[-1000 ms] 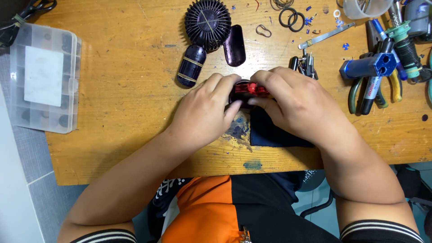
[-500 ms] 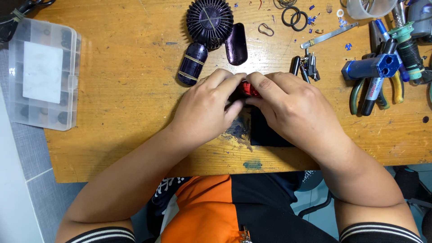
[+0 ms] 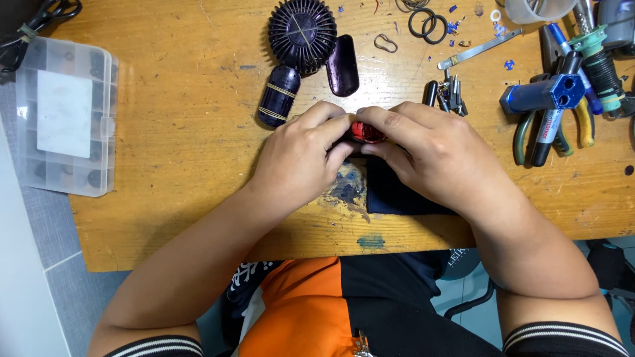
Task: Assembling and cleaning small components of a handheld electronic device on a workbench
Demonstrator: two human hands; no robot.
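Observation:
A small red part (image 3: pixel 366 132) is pinched between both my hands over the middle of a wooden workbench (image 3: pixel 185 165). My left hand (image 3: pixel 301 155) grips it from the left, my right hand (image 3: pixel 430 155) from the right, fingertips meeting on it. Most of the part is hidden by my fingers. Just beyond my hands lies a dark purple handheld fan, taken apart: its round grille head (image 3: pixel 302 34), a handle body (image 3: pixel 278 96) and a loose cover piece (image 3: pixel 343 65). A dark cloth (image 3: pixel 390 195) lies under my right hand.
A clear plastic compartment box (image 3: pixel 65 118) sits at the left edge. At the right lie pliers (image 3: pixel 582 125), a blue tool (image 3: pixel 542 94), a marker and screwdriver bits (image 3: pixel 450 92). Black rubber rings (image 3: pixel 426 25) and metal tweezers (image 3: pixel 477 49) lie at the back.
Both hands with the red part have shifted slightly away from me and closed tighter around it, hiding more of it.

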